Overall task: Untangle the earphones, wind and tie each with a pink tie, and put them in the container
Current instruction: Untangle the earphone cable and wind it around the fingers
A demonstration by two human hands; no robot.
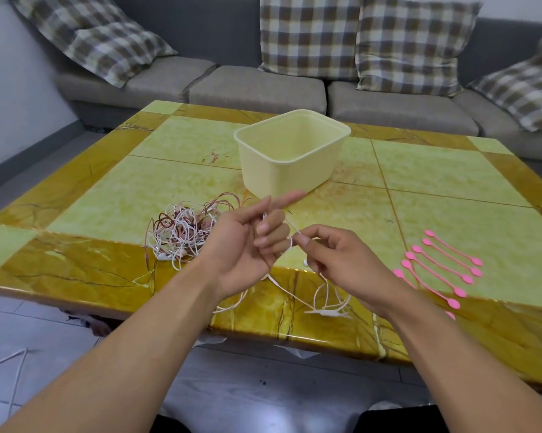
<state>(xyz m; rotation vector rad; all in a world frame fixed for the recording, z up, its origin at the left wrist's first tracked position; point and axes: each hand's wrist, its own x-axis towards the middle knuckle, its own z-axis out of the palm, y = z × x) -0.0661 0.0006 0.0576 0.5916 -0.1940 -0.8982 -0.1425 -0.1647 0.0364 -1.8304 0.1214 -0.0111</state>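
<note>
So the person's got one white earphone cable [297, 296] pulled free and is winding it around the left hand [250, 242]. That hand is held palm-up over the near edge of the tabletop [107, 195], index finger pointing out toward the far side, the other fingers curled in with the cable looped round them. The right hand [335, 260] sits just beside it on the right, thumb and fingertips pinching the cable where it comes off those curled fingers.

The bit that matters for the next wrap: the loose tail hangs down from between the hands and trails along the near edge, ending in what looks like the earbuds or plug lying below the right hand. So the slack lies nearer the right hand, which I'd guess is the one to feed it while the left acts as the spool.

The rest of the tangled earphones [182, 235], white and reddish-brown, sits in a heap just left of the left hand, touching the tabletop. The pink ties [441, 270] are laid out in a row on the right, long axes running near-left to far-right, closer to the right hand. The container [291, 154], pale yellow, stands beyond both hands, nothing visible in it.

Only the first cable is underway, not tied yet I reckon.
</note>
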